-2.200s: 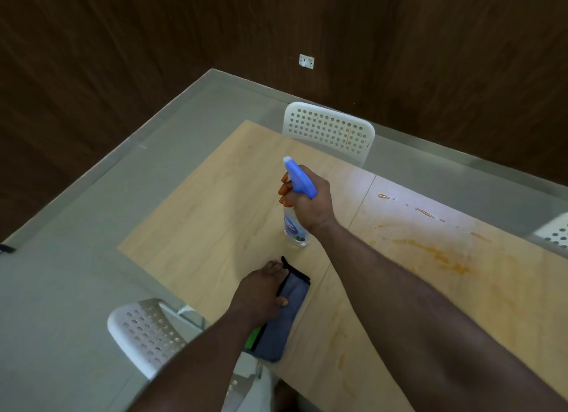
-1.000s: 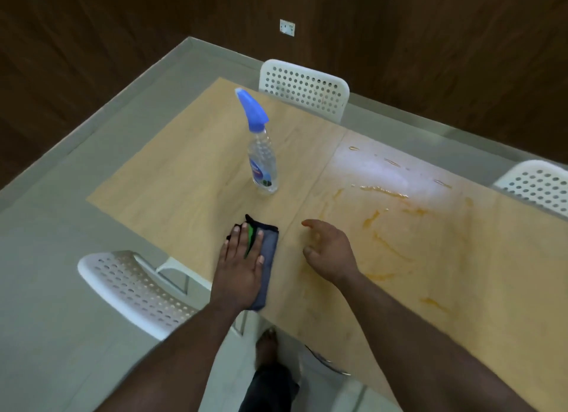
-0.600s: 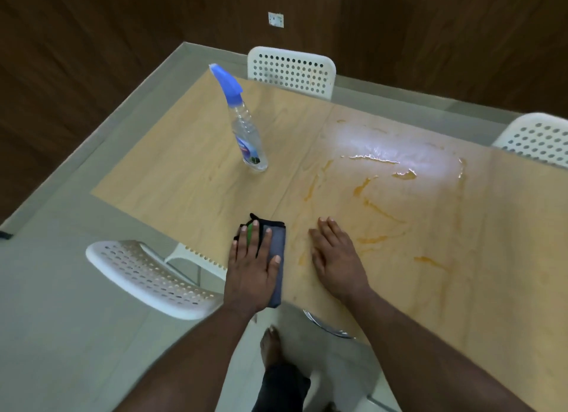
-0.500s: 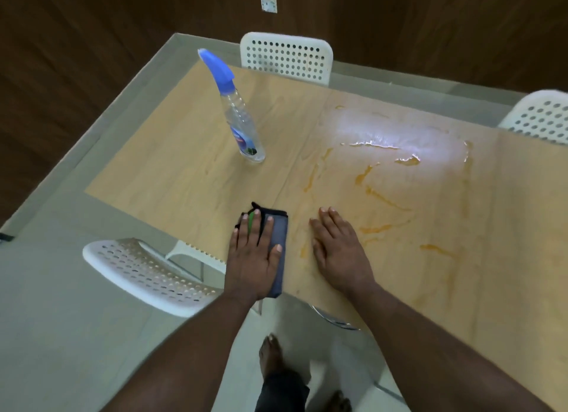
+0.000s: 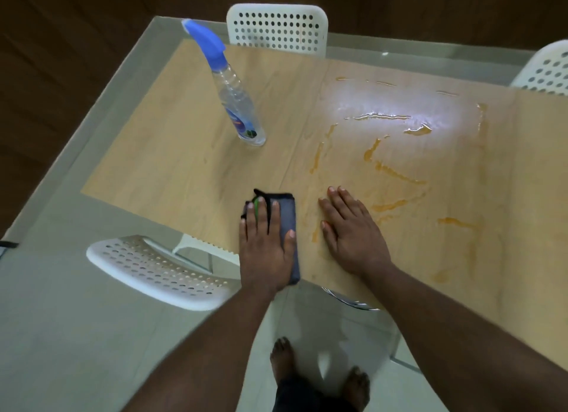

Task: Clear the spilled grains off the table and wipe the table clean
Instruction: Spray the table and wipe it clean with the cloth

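the left hand lay flat on a folded grey cloth at the near edge of the wooden table, its fingers straight and slightly fanned, pressing the cloth down rather than curling round it. a black hem and a bit of green showed at the cloth's far end, between the fingertips. the right hand rested palm down on the bare tabletop just beside the cloth, apart from it, fingers straight and close together with the thumb out toward the cloth; it held nothing.

orange streaks of wet residue ran across the table beyond and to the right of the right hand, some touching the area around its fingertips, and a bright reflection sat on the wet patch farther back (no loose grains could be made out at this sharpness). a clear spray bottle with a blue trigger head stood upright on the left part of the table, well beyond the cloth and clear of the streaks.

a white perforated chair stood at the near edge to the left of the left arm, another white chair sat at the far side, and part of a third chair showed at the far right. the person's bare feet were on the pale floor below the table edge.
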`<state>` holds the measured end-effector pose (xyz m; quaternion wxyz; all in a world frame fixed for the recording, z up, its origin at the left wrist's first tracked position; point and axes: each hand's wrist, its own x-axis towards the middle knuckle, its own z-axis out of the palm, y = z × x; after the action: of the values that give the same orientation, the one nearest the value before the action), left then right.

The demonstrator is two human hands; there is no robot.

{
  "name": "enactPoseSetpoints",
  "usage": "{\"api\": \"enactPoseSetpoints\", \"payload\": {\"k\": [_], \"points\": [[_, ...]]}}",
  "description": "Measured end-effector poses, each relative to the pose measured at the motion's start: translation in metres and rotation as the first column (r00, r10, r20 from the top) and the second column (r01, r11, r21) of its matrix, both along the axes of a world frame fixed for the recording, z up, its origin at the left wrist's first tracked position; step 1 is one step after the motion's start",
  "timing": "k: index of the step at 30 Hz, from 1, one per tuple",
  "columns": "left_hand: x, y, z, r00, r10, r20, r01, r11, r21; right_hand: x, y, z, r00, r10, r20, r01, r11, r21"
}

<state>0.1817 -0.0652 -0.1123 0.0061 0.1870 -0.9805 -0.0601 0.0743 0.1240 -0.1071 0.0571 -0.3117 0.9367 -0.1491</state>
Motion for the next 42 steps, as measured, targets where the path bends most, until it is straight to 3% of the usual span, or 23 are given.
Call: {"api": "enactPoseSetpoints", "payload": {"k": [4, 12, 15, 21, 31, 34, 37, 42], "points": [[0.025, 0.014, 0.003, 1.0, 0.007, 0.026, -0.008, 1.0, 0.016, 0.0, -0.001, -0.001, 1.0, -0.008, -0.013, 0.008, 1.0, 0.009], [-0.069, -0.044, -0.003, 0.999, 0.0, 0.05, -0.001, 1.0, 0.01, -0.002, 0.0, -0.009, 1.0, -0.009, -0.025, 0.009, 1.0, -0.014], [-0.031, -0.016, -0.003, 0.999, 0.046, -0.006, -0.046, 0.999, -0.008, 0.0, 0.001, -0.005, 1.0, 0.001, -0.019, -0.001, 1.0, -0.01], [0.022, 0.008, -0.002, 0.997, -0.077, 0.007, 0.077, 0.997, 0.016, 0.0, 0.0, 0.0, 1.0, -0.003, -0.011, 0.003, 1.0, 0.008], [-0.093, -0.037, 0.002, 0.955, -0.292, 0.058, 0.291, 0.956, 0.013, -0.006, 0.0, -0.001, 0.998, -0.027, 0.059, 0.03, 0.999, -0.046], [-0.146, -0.047, 0.004, 0.94, -0.334, 0.063, 0.334, 0.942, 0.013, -0.035, -0.01, 0.001, 0.999, -0.027, 0.029, 0.027, 1.0, -0.006], [-0.182, -0.052, 0.003, 0.933, -0.355, 0.064, 0.355, 0.935, 0.01, -0.089, -0.028, 0.002, 0.992, -0.126, 0.029, 0.125, 0.992, 0.032], [-0.143, -0.039, 0.003, 0.957, -0.29, 0.008, 0.29, 0.957, 0.015, -0.157, -0.046, 0.018, 0.975, -0.208, 0.077, 0.2, 0.975, 0.099]]}}
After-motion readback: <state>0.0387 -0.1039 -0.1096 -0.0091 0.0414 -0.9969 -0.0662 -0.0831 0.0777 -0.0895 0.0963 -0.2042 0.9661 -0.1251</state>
